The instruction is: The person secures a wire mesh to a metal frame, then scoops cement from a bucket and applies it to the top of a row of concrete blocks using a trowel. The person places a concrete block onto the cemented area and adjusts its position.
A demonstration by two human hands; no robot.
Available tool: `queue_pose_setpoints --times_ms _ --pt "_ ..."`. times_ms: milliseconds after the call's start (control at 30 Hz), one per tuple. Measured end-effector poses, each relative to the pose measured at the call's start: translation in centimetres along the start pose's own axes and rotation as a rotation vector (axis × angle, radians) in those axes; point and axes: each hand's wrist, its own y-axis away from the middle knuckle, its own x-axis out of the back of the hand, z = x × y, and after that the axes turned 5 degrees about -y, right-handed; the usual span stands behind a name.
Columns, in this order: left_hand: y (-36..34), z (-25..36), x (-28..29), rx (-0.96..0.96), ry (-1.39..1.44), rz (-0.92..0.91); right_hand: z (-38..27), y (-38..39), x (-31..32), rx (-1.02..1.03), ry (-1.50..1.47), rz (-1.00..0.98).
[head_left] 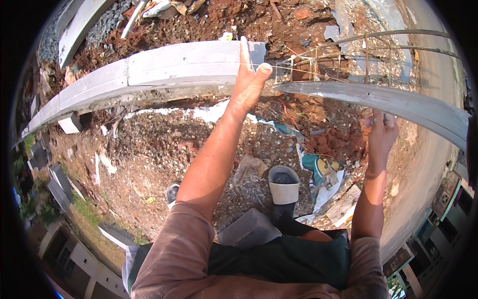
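A row of grey concrete kerb blocks (174,64) curves across the upper left. My left hand (250,82) is at its right end, with the index finger stretched out flat along the block face and the thumb apart. A thin string (284,66) runs rightward past this hand. On the right, a long smooth grey straightedge bar (358,94) spans from near my left hand to the far right. My right hand (382,127) has its fingers curled against the bar's near lower edge; the fingertips are partly hidden by the bar.
A rebar cage (366,57) lies beyond the bar over red soil. Between my arms are rubble, a torn sack (318,167) and a loose grey block (251,229). A boot (284,187) stands on the ground. Pavement (418,169) runs along the right.
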Motion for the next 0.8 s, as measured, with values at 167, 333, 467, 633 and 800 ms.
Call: queue_pose_setpoints --times_ms 167,333,467,633,800 --pt "-0.3 -0.2 -0.9 0.008 -0.088 -0.029 1.4 0.0 2.7 0.048 0.16 -0.001" --pt "-0.5 0.9 -0.9 0.052 -0.176 -0.062 3.6 -1.4 3.7 0.062 0.225 -0.037" --pt "-0.1 -0.3 -0.8 0.051 -0.154 -0.027 3.7 -1.4 3.6 0.043 0.215 -0.052" --pt "0.0 -0.4 -0.4 0.068 -0.151 -0.017 5.1 -1.5 4.1 0.08 0.22 -0.045" --pt "-0.8 1.7 -0.7 0.135 -0.358 -0.062 4.1 -1.5 4.8 0.037 0.129 -0.008"
